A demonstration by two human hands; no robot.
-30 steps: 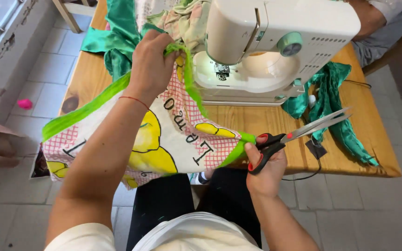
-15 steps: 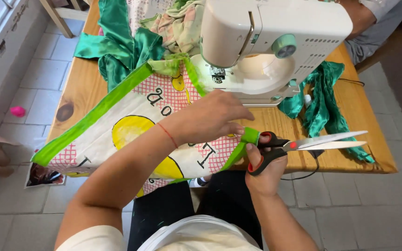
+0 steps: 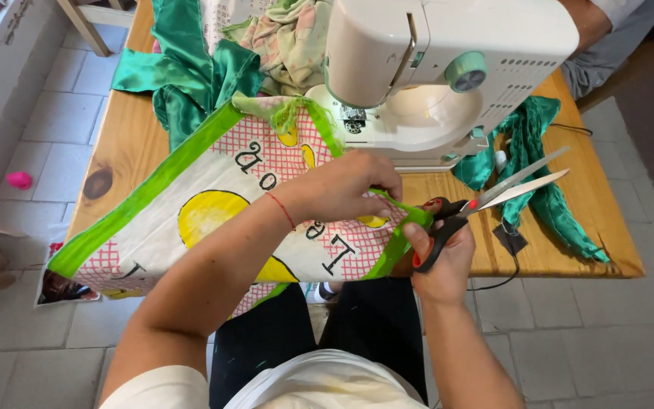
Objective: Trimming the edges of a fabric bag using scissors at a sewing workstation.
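A printed cloth piece (image 3: 213,208) with a bright green border, pink checks and yellow shapes lies across the wooden table (image 3: 562,250) in front of the white sewing machine (image 3: 448,68). My left hand (image 3: 346,185) reaches over it and pinches the green border at its right end. My right hand (image 3: 440,254) grips red-and-black scissors (image 3: 486,201), blades slightly apart and pointing right, and its fingers also touch the green border.
Green satin fabric (image 3: 183,79) is bunched at the table's back left, and more green strips (image 3: 539,167) lie to the right of the machine. A pale patterned cloth (image 3: 289,38) sits behind the machine. A black cable (image 3: 512,261) runs off the table edge. The floor is tiled.
My left hand has shifted right along the cloth to its right end, close to my right hand. The scissors stay in my right hand, now tilted up a little.
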